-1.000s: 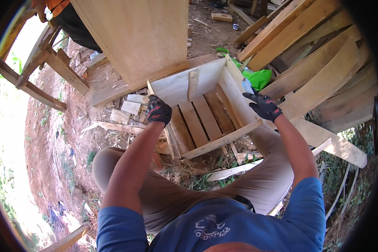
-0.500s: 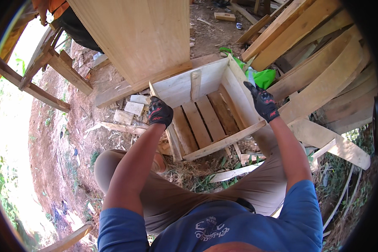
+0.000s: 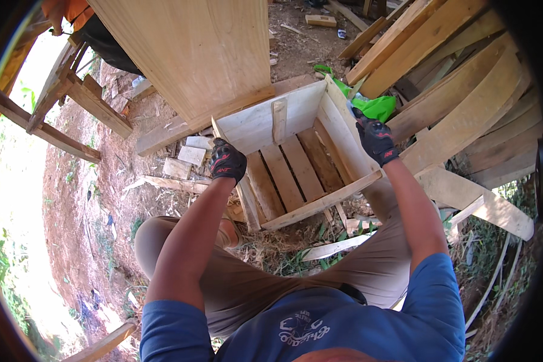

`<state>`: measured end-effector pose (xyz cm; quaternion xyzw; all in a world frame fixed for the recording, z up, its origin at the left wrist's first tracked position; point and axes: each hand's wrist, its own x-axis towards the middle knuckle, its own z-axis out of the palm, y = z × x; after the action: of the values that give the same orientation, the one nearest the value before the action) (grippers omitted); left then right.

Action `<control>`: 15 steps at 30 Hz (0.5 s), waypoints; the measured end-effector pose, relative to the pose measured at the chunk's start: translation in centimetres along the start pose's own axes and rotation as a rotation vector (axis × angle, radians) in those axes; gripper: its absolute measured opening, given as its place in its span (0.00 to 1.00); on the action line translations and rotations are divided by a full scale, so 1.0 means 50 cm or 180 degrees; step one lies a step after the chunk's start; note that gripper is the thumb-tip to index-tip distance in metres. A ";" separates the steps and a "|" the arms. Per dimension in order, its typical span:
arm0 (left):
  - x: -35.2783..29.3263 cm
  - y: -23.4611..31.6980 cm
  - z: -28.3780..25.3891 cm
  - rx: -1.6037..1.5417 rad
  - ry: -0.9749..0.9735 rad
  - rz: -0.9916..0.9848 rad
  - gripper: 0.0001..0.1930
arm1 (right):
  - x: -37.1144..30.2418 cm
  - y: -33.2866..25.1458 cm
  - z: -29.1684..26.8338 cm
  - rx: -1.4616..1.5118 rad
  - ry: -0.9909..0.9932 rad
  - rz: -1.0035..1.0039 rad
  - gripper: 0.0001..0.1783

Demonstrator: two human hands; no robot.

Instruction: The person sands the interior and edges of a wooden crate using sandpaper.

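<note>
A wooden box [image 3: 292,218] with an open top sits between my knees, its slatted bottom showing gaps between the boards. My left hand [image 3: 227,161], in a black glove with red marks, is closed over the top edge of the box's left wall. On the other side my right hand [image 3: 375,140], gloved the same way, is closed at the top edge of the right wall. A thin, pale-blue flat piece [image 3: 349,106] sticks out ahead of its fingers; its kind is hard to make out. The fingers hide most of that piece.
A wide wooden panel [image 3: 193,54] leans just beyond the box. Stacked boards [image 3: 458,90] crowd the right side, with a bright green bag [image 3: 377,108] by the box's far right corner. Offcuts [image 3: 190,155] lie left of the box. A wooden frame [image 3: 72,102] stands at far left.
My right hand has slid a little way along the right wall's top edge, away from me, and the pale piece has shifted with it. My left hand stays on the left wall.
</note>
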<state>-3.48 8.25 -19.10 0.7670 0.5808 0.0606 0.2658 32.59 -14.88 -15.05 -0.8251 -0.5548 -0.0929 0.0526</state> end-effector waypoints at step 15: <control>0.045 -0.023 0.033 0.0013 0.0064 0.0154 0.28 | -0.181 0.033 -0.064 -0.0870 -0.0379 -0.0722 0.29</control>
<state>-3.09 9.98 -21.57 0.7807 0.5649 0.0736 0.2568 30.52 -24.30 -13.80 -0.7608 -0.6286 -0.1238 -0.1037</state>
